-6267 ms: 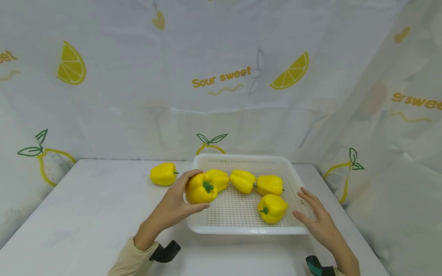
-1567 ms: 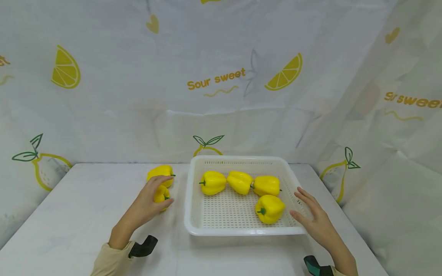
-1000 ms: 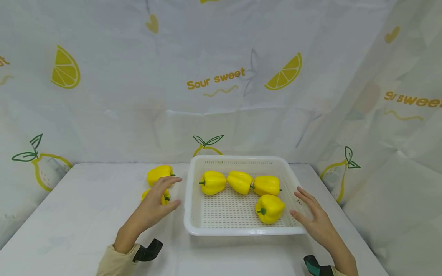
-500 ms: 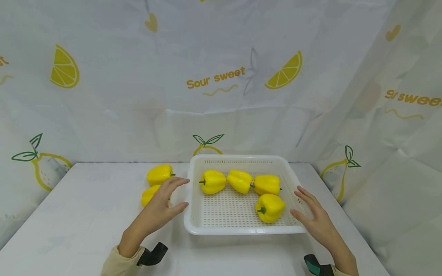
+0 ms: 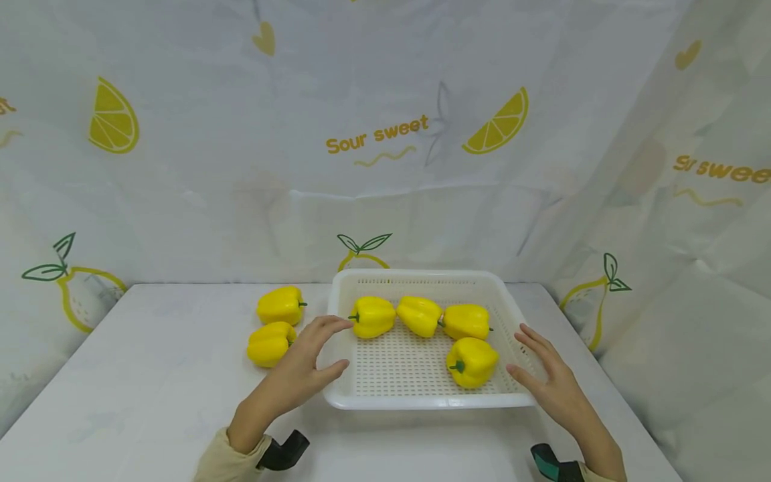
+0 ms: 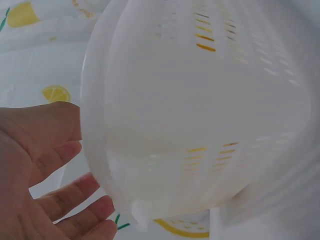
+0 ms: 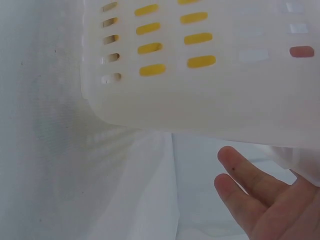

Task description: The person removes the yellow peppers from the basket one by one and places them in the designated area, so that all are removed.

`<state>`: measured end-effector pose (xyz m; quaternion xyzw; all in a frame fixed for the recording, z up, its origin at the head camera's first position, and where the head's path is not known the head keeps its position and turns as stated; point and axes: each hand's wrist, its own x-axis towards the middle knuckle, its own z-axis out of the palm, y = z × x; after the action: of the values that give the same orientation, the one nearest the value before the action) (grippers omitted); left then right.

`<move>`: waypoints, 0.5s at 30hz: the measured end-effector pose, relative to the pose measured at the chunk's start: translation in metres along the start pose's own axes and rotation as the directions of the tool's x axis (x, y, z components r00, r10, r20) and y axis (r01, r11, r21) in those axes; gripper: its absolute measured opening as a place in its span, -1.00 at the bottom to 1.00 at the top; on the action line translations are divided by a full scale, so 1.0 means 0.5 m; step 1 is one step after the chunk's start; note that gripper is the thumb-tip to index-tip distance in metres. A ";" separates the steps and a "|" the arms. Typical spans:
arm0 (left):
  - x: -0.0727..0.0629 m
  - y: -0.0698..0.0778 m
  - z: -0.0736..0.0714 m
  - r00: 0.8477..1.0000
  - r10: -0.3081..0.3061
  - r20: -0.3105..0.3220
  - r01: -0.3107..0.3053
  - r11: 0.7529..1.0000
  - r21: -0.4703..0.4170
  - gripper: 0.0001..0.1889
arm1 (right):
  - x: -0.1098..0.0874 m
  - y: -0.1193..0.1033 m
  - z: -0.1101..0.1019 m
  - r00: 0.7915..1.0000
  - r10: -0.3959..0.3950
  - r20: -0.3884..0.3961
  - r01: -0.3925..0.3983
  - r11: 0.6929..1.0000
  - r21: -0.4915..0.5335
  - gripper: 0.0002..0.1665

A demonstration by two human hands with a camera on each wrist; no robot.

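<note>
A white perforated plastic basket [image 5: 434, 402] stands on the table with several yellow bell peppers [image 5: 472, 363] inside. My left hand [image 5: 295, 368] is at its left rim, fingers and thumb spread and holding nothing; one fingertip appears close to the leftmost pepper [image 5: 372, 316]. In the left wrist view those fingers lie beside the basket wall [image 6: 165, 100]. At the right rim is my right hand [image 5: 560, 388], fingers extended, against or very near the edge. The right wrist view shows two of its fingers [image 7: 250, 175] outside the wall. Firm contact cannot be made out.
Two more yellow bell peppers lie on the white table [image 5: 150, 375] left of the basket, one nearer [image 5: 271, 344] and one behind it [image 5: 281, 305]. A lemon-printed white sheet [image 5: 241, 134] hangs behind the table and along its sides.
My left hand carried a bell pepper from over the basket to the table on the left, let it go, then moved right to the basket's rim. My right hand stayed at the right rim.
</note>
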<state>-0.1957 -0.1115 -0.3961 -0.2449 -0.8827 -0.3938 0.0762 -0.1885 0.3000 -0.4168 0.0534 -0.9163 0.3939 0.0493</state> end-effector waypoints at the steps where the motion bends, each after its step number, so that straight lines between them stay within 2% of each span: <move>1: 0.002 0.003 0.004 1.000 0.006 0.008 -0.006 1.000 0.001 -0.41 | 0.000 0.000 0.000 1.000 0.001 0.001 -0.001 1.000 0.004 -0.19; 10: 0.027 0.030 0.034 0.992 0.099 0.080 -0.101 0.995 0.026 -0.42 | -0.002 0.002 0.002 1.000 0.008 0.002 -0.008 1.000 0.003 -0.19; 15: 0.040 0.038 0.055 0.987 0.102 0.125 -0.106 0.994 0.028 -0.41 | -0.001 0.001 0.001 1.000 -0.003 -0.002 0.003 1.000 0.001 -0.20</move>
<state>-0.2022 -0.0728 -0.3956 -0.3132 -0.8783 -0.3581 0.0464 -0.1880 0.3002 -0.4175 0.0546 -0.9160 0.3943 0.0506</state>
